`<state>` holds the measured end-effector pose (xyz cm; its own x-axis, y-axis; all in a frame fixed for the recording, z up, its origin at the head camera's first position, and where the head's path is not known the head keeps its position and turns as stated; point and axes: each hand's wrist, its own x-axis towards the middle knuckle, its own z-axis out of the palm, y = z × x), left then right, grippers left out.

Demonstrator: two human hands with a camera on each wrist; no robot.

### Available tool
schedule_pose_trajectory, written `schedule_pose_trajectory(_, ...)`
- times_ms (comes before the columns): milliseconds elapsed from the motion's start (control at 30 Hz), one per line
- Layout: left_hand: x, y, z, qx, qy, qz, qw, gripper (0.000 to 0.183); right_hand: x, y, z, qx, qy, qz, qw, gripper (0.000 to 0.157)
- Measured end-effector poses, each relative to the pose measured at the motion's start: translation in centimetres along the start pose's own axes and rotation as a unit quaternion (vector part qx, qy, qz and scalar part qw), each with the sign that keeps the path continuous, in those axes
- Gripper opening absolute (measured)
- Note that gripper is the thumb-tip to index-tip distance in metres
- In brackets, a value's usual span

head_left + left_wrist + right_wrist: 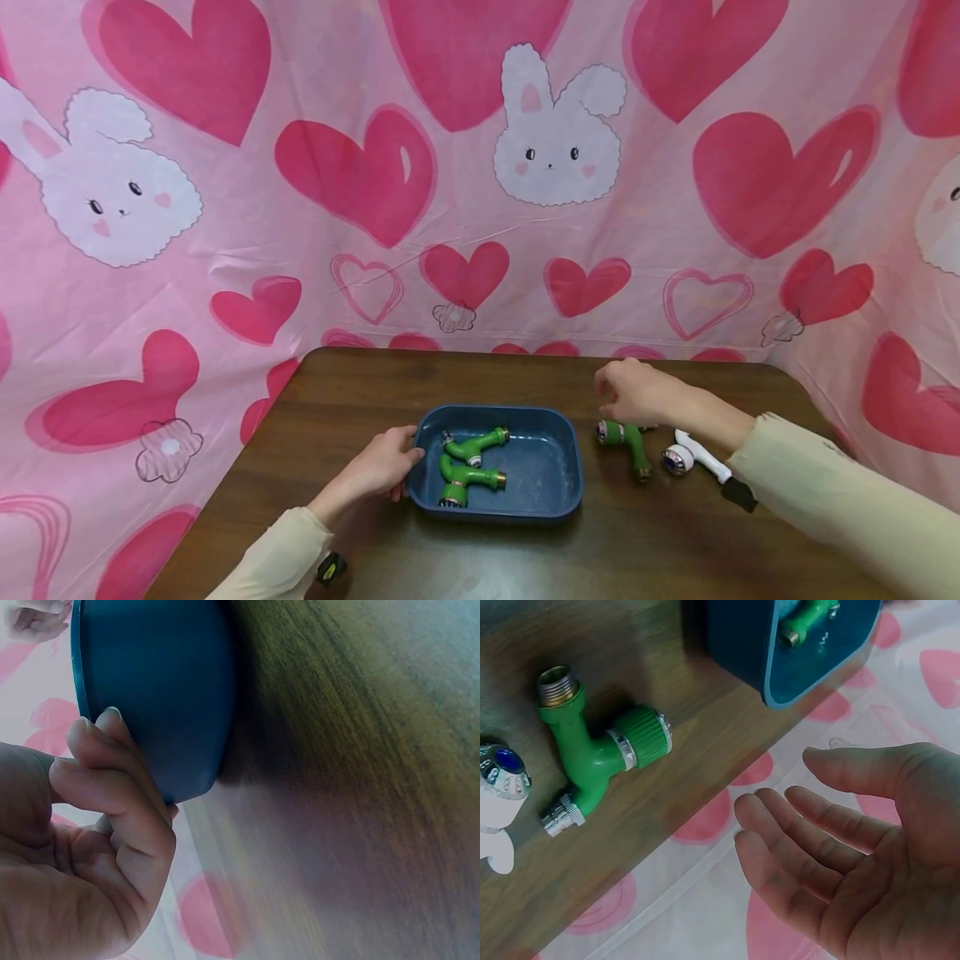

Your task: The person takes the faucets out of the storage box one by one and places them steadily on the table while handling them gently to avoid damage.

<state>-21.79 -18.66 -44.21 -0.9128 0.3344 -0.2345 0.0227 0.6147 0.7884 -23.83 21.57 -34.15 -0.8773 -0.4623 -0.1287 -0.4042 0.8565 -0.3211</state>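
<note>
At the left end of a blue plastic basin point(536, 508), my left hand point(381, 462) grips the rim, its fingers curled against the outer wall in the left wrist view. Two green taps, an upper one point(480, 447) and a lower one point(471, 475), lie in the basin's left half. My right hand point(637, 390) hovers, holding nothing, above and behind a third green tap point(637, 454) on the table. The right wrist view shows its fingers loosely extended, apart from that tap point(585, 754) with its brass threaded end and silver collar.
A white tap point(703, 457) with a dark end lies right of the green one, partly under my right forearm. The brown wooden table point(360, 383) meets a pink curtain point(480, 225) with hearts and rabbits. A small black object point(332, 568) is beside my left sleeve.
</note>
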Motion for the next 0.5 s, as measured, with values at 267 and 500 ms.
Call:
schedule_pose_trajectory(267, 0.0, 0.0, 0.0, 0.005, 0.001, -0.001, 1.0, 0.053, 0.5, -0.8, 0.0, 0.004, -0.003, -0.008, 1.0, 0.021)
schedule_pose_trajectory(500, 0.0, 0.0, 0.1, 0.012, 0.008, -0.009, 0.9999, 0.053, 1.2, -1.8, 0.2, 0.006, -0.007, -0.001, 1.0, 0.019)
